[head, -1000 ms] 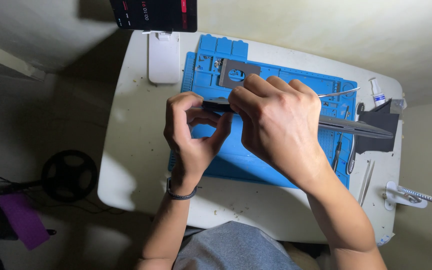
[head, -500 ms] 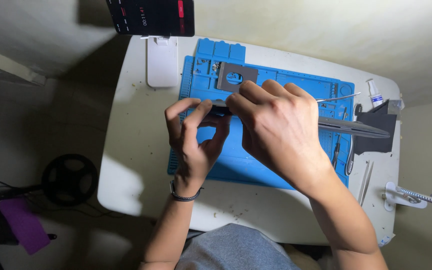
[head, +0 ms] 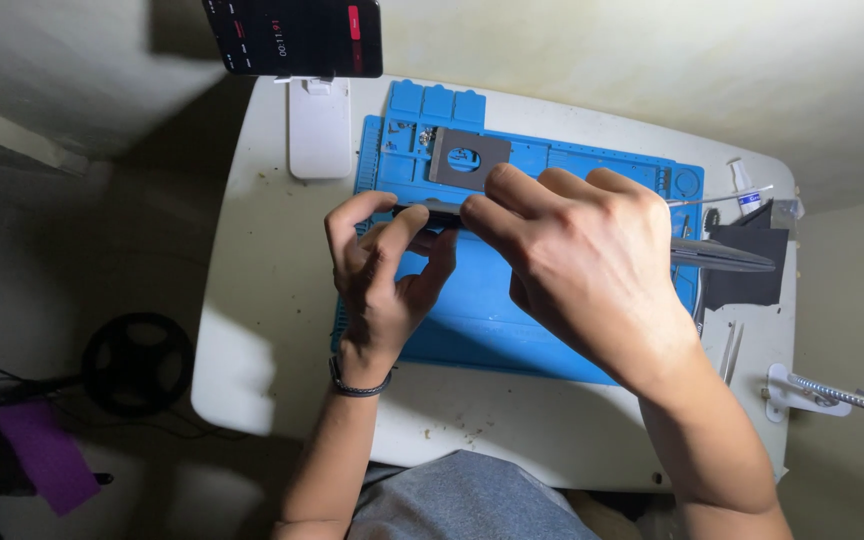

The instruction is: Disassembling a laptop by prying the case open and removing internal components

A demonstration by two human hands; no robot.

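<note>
Dark slim device (head: 430, 209), seemingly flat, pinched between both hands.

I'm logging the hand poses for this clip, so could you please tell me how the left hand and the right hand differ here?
The left hand wears a dark wristband; the right hand is bare. The left hand's fingers curl, thumb and forefinger pinching the thin dark part from the left; the right hand lies flatter, back up, fingertips on the part's right end. The right hand covers more of the blue mat. Both hold the same part above the mat.
</note>
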